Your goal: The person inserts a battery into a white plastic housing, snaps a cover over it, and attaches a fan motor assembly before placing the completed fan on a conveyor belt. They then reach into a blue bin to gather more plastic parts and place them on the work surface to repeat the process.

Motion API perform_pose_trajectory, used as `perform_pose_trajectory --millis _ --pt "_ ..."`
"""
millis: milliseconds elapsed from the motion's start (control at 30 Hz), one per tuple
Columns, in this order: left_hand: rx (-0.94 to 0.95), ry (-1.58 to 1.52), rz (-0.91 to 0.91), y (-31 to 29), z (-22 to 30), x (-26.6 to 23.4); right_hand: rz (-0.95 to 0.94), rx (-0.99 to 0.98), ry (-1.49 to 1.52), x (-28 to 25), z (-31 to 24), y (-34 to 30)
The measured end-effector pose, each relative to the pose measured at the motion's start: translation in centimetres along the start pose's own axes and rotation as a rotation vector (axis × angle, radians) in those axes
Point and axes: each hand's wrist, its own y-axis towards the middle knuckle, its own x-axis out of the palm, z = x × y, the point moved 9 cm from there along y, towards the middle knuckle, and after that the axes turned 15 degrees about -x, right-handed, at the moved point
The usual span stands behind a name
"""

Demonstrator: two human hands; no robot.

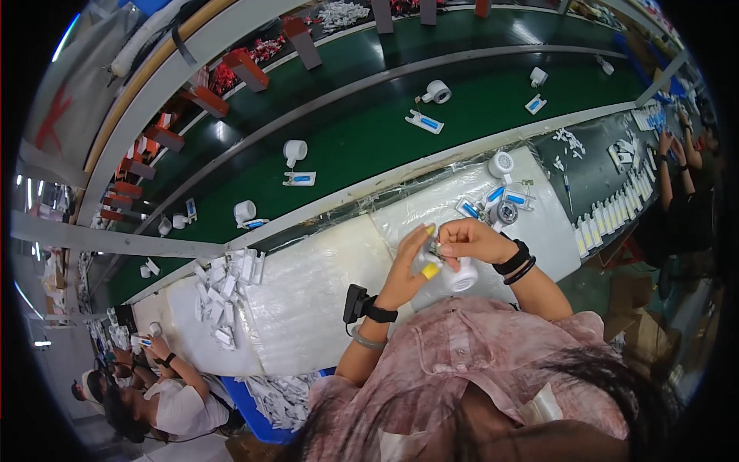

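The green belt (369, 146) runs beyond view; the person's clothing hides part of the tabletop (315, 300) and blue bin (255, 414). The left hand (402, 266) has its yellow-capped fingers spread, grip unclear; the right hand (479, 243) pinches a barely discernible part (436, 249). Below it sits a partly hidden white housing (463, 277).

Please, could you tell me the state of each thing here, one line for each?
Left hand: fingers bent, yellow covers on two tips
Right hand: fingers bent
White round part: at the hands
White pieces: loosely piled
Blue bin: open, heaped
Green belt: parts spread out; motion unclear
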Motion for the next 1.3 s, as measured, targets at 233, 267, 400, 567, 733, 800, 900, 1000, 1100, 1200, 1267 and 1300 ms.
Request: perform_pose_trajectory --millis 233,267,400,567,733,800,900,1000,1100,1200,1267,1300 --pt "-0.128 -0.258 -0.077 -2.5 1.1 1.6 0.032 -0.008 0.124 1.9 -1.3 -1.4" --pt "-0.081 -0.206 0.003 -3.0 1.8 0.9 0.028 -0.013 0.122 2.2 -1.3 -1.5" --pt "-0.1 -0.181 0.134 -5.0 4.9 -0.6 -0.009 -0.047 0.172 2.9 -1.7 -2.3" --pt "-0.217 -0.513 0.123 -5.1 6.4 -1.5 -0.221 0.17 -0.265 4.1 -0.6 -3.5" --pt "-0.333 -0.565 0.084 -5.7 3.5 -1.2 0.14 -0.426 -1.275 5.2 -6.6 -2.9" --pt "-0.195 -0.354 0.135 -5.4 4.1 -1.5 0.284 -0.553 -1.314 5.2 -8.1 -3.5" --pt "-0.209 -0.453 0.101 -4.8 3.9 -1.0 0.398 -0.684 -1.259 5.3 -8.4 -3.7" --pt "-0.356 -0.702 0.086 -4.8 3.8 -0.7 0.406 -0.73 -1.25 5.6 -8.3 -4.1" --pt "-0.383 -0.76 0.015 -4.9 3.9 -0.2 0.341 -0.791 -1.272 6.8 -8.6 -4.0" --pt "-0.323 -0.7 0.005 -5.1 4.4 -0.3 0.333 -0.778 -1.235 7.1 -8.5 -4.0" --pt "-0.3 -0.669 0.022 -5.2 4.6 -0.3 0.322 -0.788 -1.208 7.3 -8.2 -4.0" --pt "-0.275 -0.637 0.036 -5.3 4.8 -0.4 0.312 -0.8 -1.184 7.4 -8.0 -3.9"
